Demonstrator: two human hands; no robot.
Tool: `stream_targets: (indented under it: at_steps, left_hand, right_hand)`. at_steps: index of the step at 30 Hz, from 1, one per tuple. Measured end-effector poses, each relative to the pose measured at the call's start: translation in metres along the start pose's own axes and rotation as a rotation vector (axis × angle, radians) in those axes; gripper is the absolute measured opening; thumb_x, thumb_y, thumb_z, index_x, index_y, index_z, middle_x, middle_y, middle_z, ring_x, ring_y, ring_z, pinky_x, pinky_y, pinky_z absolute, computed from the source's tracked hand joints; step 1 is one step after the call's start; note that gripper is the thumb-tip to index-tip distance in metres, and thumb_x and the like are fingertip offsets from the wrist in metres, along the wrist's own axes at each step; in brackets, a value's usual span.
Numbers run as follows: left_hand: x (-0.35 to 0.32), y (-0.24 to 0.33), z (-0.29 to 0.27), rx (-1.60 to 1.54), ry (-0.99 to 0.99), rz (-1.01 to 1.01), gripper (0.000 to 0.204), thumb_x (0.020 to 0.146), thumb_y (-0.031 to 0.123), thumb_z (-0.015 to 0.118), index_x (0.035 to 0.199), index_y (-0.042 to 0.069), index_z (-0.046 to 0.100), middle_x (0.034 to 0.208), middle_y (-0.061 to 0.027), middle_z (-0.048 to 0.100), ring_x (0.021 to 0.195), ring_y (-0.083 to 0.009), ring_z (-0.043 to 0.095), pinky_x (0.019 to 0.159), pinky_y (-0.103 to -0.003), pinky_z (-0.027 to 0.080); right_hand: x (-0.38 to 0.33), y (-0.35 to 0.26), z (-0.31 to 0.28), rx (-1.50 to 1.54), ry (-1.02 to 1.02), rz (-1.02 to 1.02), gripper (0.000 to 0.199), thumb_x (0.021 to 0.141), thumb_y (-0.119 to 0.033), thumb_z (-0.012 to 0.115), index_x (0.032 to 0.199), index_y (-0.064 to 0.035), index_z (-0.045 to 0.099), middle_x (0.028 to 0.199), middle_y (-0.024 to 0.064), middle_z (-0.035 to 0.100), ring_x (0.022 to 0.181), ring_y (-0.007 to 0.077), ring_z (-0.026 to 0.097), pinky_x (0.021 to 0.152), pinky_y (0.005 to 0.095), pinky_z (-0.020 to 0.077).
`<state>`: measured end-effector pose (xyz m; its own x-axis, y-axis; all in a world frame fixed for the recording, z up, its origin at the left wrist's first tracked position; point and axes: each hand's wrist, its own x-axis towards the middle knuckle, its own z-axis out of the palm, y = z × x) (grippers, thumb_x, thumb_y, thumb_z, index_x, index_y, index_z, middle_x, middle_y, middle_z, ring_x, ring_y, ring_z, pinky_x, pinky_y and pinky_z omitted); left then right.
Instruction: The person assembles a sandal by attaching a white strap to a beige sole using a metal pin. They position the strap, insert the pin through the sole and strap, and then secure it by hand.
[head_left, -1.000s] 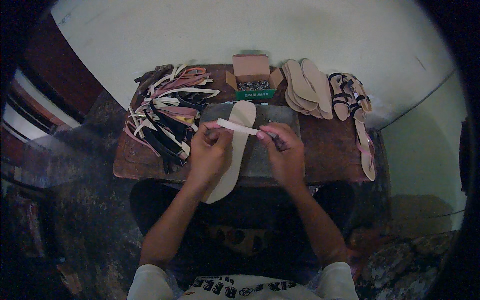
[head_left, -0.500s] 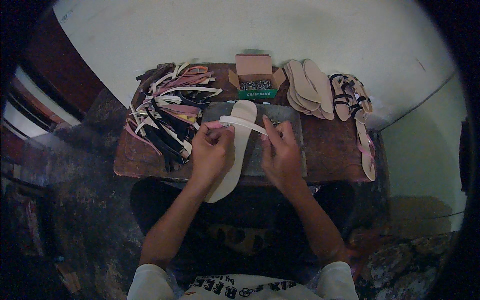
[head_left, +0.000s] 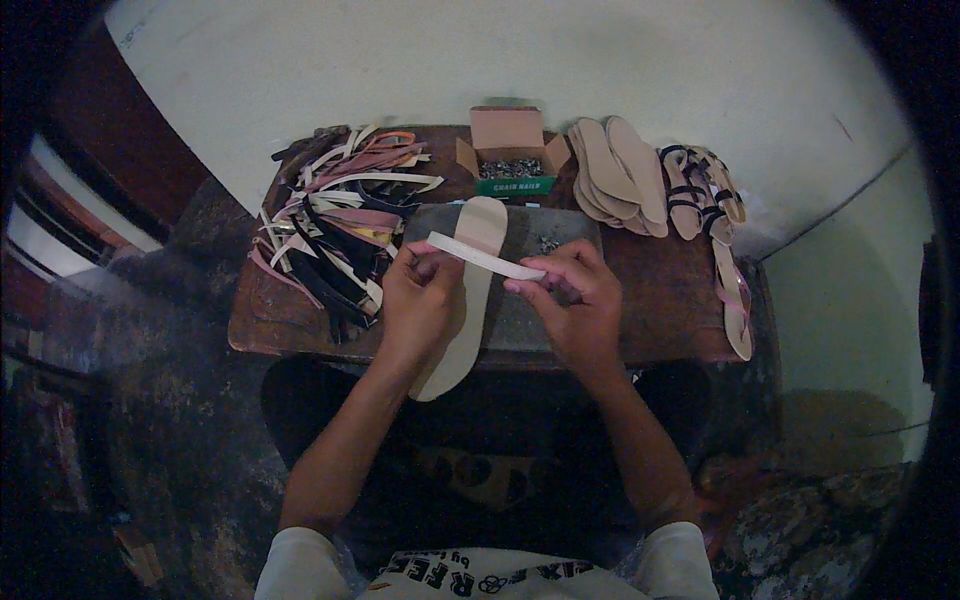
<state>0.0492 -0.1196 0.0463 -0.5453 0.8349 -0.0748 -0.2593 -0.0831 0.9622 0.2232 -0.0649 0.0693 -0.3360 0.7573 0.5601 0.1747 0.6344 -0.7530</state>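
A pale sandal sole (head_left: 468,320) lies lengthwise in front of me, its lower end jutting past the table's near edge. Across its upper half runs a white strap (head_left: 487,260), slanting down to the right. My left hand (head_left: 425,290) is closed at the strap's left end, by the sole's left edge; whether it also grips the sole is hidden. Between thumb and fingers, my right hand (head_left: 575,295) pinches the strap's right end, clear of the sole. Under the sole is a grey slab (head_left: 520,325), with a few small nails (head_left: 549,243) on it near my right hand.
On the brown table (head_left: 665,310), a heap of mixed straps (head_left: 340,220) covers the left side. An open box of nails (head_left: 512,175) stands at the back. Several loose soles (head_left: 615,175) and strapped sandals (head_left: 690,195) lie on the right. A pale wall rises behind.
My right hand has shifted right and slightly down, changing its pinch on the strap's end. The strap now slants more steeply, its left end a little farther left. The sole has moved slightly.
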Motion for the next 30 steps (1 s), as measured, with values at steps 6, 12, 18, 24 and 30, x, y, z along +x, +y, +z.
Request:
stream_targets:
  at_steps: [6, 12, 18, 24, 30]
  left_hand:
    - [-0.002, 0.002, 0.0, 0.041, -0.025, -0.096, 0.025, 0.091, 0.009, 0.072, 0.109, 0.003, 0.055, 0.091, -0.0063, 0.069, 0.073, -0.0098, 0.062, 0.061, -0.026, 0.048]
    - [-0.009, 0.008, 0.008, -0.08, -0.096, -0.199, 0.031, 0.09, 0.01, 0.075, 0.112, 0.003, 0.054, 0.094, -0.0077, 0.07, 0.077, -0.0112, 0.064, 0.064, -0.026, 0.05]
    - [-0.008, -0.004, 0.007, -0.158, -0.125, -0.182, 0.035, 0.085, 0.007, 0.078, 0.112, 0.002, 0.056, 0.095, -0.0069, 0.069, 0.082, -0.0153, 0.065, 0.072, -0.03, 0.053]
    - [-0.011, -0.006, 0.011, -0.157, -0.115, -0.18, 0.041, 0.085, 0.006, 0.077, 0.118, 0.0, 0.053, 0.099, -0.0102, 0.07, 0.088, -0.0175, 0.068, 0.077, -0.031, 0.056]
    - [-0.009, -0.013, 0.008, -0.222, -0.137, -0.202, 0.043, 0.085, 0.005, 0.078, 0.118, -0.001, 0.051, 0.101, -0.0115, 0.07, 0.087, -0.0159, 0.067, 0.074, -0.027, 0.053]
  right_hand:
    - [0.0, 0.004, -0.001, -0.095, 0.027, -0.055, 0.026, 0.077, -0.008, 0.083, 0.101, -0.0031, 0.075, 0.085, 0.0089, 0.065, 0.072, 0.0166, 0.063, 0.066, 0.0307, 0.0529]
    - [-0.003, 0.01, 0.004, -0.097, -0.003, 0.138, 0.024, 0.084, -0.005, 0.074, 0.108, -0.0016, 0.073, 0.088, 0.014, 0.07, 0.079, 0.021, 0.069, 0.071, 0.0325, 0.055]
    - [-0.007, 0.027, 0.01, 0.158, -0.051, 0.339, 0.024, 0.091, -0.005, 0.067, 0.114, 0.0014, 0.071, 0.094, 0.0131, 0.072, 0.084, 0.0191, 0.07, 0.074, 0.0314, 0.0575]
    - [-0.006, 0.032, 0.011, 0.358, -0.046, 0.425, 0.02, 0.095, -0.002, 0.062, 0.114, 0.0024, 0.07, 0.098, 0.0096, 0.071, 0.088, 0.0157, 0.069, 0.074, 0.0293, 0.0594]
    - [-0.003, 0.028, 0.012, 0.451, -0.019, 0.458, 0.02, 0.095, -0.002, 0.064, 0.114, 0.0033, 0.067, 0.102, 0.0111, 0.072, 0.088, 0.0159, 0.069, 0.075, 0.0298, 0.0588]
